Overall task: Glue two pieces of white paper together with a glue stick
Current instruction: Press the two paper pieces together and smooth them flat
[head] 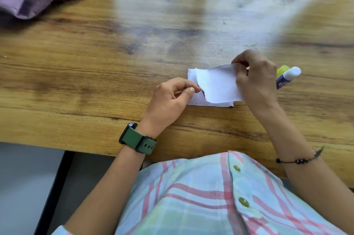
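Right hand (256,79) pinches the upper paper (218,85) above the lower paper (199,101), left hand (172,96) pinching its edge, glue stick (287,78) lying uncapped; pressing apparently remains.

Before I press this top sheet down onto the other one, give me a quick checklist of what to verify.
1. Lower paper lies flat on the table: ok.
2. Upper paper held by the right hand at its right edge: ok.
3. Left hand at the papers' left edge, ready to steady them: ok, though whether it pinches a sheet cannot be told.
4. Edges lined up: not ok, the upper sheet is lifted and skewed.
5. Glue already spread on the lower sheet: cannot tell.
6. Glue stick clear of the papers, behind the right hand: ok.
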